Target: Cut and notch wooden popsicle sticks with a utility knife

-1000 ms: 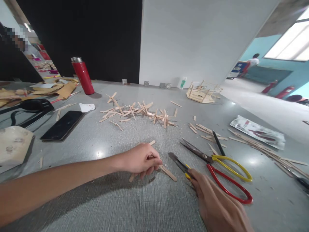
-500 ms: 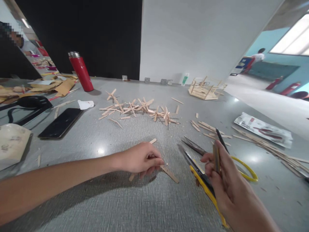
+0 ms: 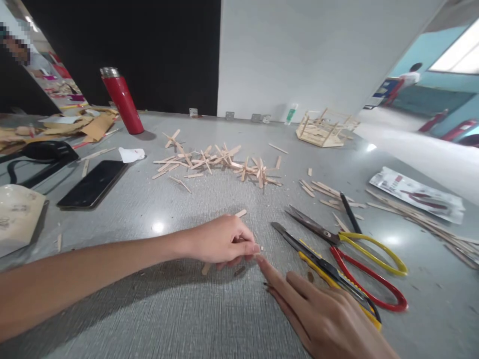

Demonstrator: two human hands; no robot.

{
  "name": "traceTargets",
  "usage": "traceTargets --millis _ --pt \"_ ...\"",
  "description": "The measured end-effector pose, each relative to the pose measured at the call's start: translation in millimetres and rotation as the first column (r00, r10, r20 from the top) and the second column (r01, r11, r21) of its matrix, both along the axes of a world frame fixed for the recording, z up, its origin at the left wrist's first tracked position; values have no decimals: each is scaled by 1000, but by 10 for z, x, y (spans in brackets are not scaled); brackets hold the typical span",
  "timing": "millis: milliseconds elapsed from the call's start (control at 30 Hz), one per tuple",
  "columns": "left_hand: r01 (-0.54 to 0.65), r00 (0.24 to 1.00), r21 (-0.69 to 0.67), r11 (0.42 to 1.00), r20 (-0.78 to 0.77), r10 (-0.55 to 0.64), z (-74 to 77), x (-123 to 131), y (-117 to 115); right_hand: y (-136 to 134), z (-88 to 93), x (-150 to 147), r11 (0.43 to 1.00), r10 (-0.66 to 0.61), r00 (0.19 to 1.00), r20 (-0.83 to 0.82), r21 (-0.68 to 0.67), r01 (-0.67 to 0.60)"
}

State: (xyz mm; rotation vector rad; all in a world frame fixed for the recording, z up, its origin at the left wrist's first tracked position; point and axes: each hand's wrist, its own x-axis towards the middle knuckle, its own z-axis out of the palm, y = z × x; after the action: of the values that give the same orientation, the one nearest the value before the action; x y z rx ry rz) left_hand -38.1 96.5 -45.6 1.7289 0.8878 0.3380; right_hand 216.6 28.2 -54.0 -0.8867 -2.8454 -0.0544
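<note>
My left hand (image 3: 228, 242) is closed in a pinch, low over the table. In its fingers is a wooden craft stick (image 3: 241, 213), whose ends show on both sides of the hand. My right hand (image 3: 318, 309) lies palm down, its index finger stretched to the left fingertips and touching there. A small dark tip shows under its fingers, but what they hold is hidden. Close to the right hand lie a yellow box cutter (image 3: 325, 271) and scissors (image 3: 359, 254) with one yellow and one red handle.
Several craft sticks, some crossed into star shapes (image 3: 224, 159), lie farther back. A black pen (image 3: 351, 212), loose sticks (image 3: 422, 219) and a white packet (image 3: 417, 194) are at right. At left are a phone (image 3: 93, 184) and a red flask (image 3: 123, 102). A wooden frame model (image 3: 324, 134) stands behind.
My right hand has come down and left from above the scissors to my left fingertips, uncovering both scissor handles. The brown piece it held is out of sight. My left hand has barely moved.
</note>
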Motion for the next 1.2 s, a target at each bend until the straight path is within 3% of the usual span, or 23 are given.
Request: traceTargets --millis 133,300,533,733,800,1067,1200 --pt "-2 1000 -29 1000 -5 1 -5 -2 5 -11 -37 -11 995 58 998 -4 78 -57" --pt "11 1000 -13 1000 11 -11 -18 -21 21 25 -77 -42 996 -9 988 -154 81 22" --pt "32 999 -72 997 37 -29 -39 -13 42 103 -40 -137 995 37 983 -178 101 -19" --pt "66 998 -88 994 29 -63 30 -15 17 91 4 -208 998 -62 930 -363 -37 52" --pt "80 997 -101 992 23 -78 55 -17 11 87 2 -211 998 -53 933 -357 -39 41" --pt "102 994 -111 989 49 -97 13 -17 22 54 -19 -203 985 62 985 -162 169 -34" --pt "118 992 -89 989 55 -113 -28 -22 30 76 -18 -263 984 -35 975 -219 163 72"
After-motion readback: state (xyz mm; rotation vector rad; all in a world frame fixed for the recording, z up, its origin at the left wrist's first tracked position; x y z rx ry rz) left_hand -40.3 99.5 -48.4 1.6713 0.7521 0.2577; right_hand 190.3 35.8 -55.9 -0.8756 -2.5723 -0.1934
